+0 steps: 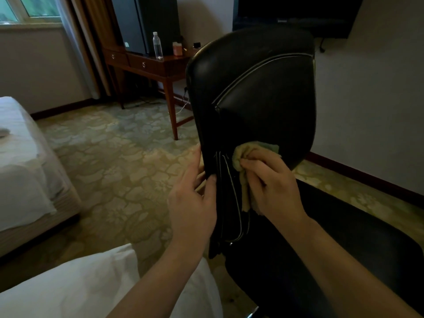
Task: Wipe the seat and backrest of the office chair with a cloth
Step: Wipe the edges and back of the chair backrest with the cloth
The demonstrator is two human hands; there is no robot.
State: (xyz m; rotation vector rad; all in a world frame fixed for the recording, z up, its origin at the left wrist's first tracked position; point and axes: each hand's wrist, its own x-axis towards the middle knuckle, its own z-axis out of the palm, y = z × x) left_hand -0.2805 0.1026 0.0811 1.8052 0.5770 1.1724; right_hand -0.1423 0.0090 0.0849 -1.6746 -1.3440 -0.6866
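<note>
The office chair (270, 125) stands on the patterned carpet (114, 161) right in front of the person. The right hand (273, 182) is curled round a bunched yellowish cloth (243, 154), pressing it against the lower part of the tall backrest (252, 72), just beside the white piping. The left hand (192, 203) clamps the backrest's left edge, thumb on the near face and fingers round the far side.

The cloth looks soft, light and limp, so a wad held in the palm should press firmly. The upholstery is black, smooth and faintly glossy over padding. It is probably slick, and its raised seams may trap dust. The chair likely swivels, so the stiff edge is a sensible place to brace it. The dark seat (358, 244) lies at lower right.
</note>
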